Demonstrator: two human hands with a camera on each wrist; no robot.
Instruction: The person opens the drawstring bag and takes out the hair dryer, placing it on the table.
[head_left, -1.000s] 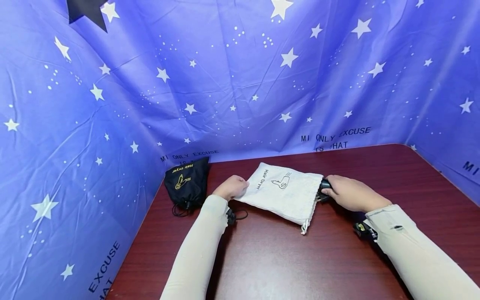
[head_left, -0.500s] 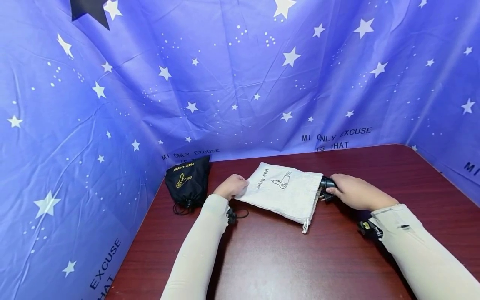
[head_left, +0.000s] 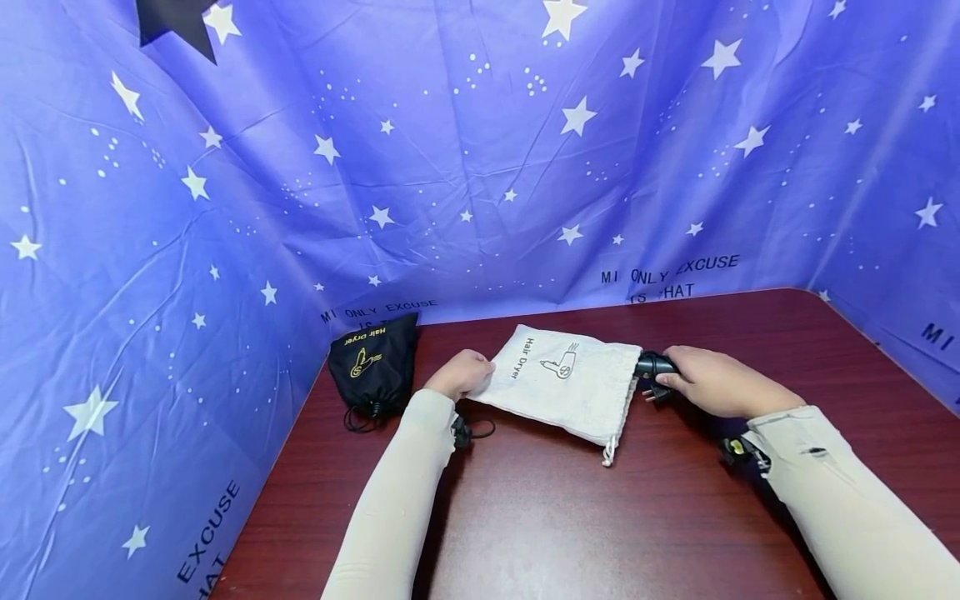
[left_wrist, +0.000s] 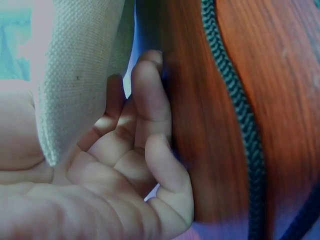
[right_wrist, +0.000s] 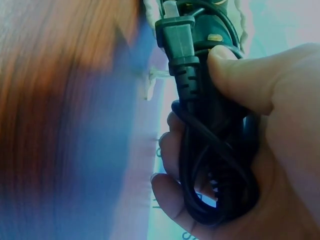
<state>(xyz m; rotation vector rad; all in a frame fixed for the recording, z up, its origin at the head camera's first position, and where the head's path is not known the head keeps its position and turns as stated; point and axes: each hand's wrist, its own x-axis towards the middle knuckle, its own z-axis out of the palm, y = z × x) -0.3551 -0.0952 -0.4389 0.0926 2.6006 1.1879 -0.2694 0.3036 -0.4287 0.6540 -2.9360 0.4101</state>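
A white drawstring bag (head_left: 573, 400) printed "Hair Dryer" lies across the table, its mouth toward the right. My left hand (head_left: 459, 375) pinches its far-left corner; in the left wrist view the cloth (left_wrist: 80, 75) hangs between thumb and curled fingers. From the bag's mouth sticks the dark handle of a hair dryer (head_left: 651, 364), and my right hand (head_left: 716, 383) grips it. A black cord (right_wrist: 215, 142) is looped along the handle, with its two-pin plug (right_wrist: 179, 40) beside the thumb. The dryer's other end is hidden inside the bag.
A black drawstring bag (head_left: 384, 367), also printed "Hair Dryer", lies at the table's back left, with its cord near my left sleeve. The reddish-brown table (head_left: 555, 533) meets a blue star-printed curtain (head_left: 465, 150) at the back and sides.
My right hand has moved slightly right with the hair dryer, and more of its handle and plug shows outside the white bag. My left hand stays on the corner.
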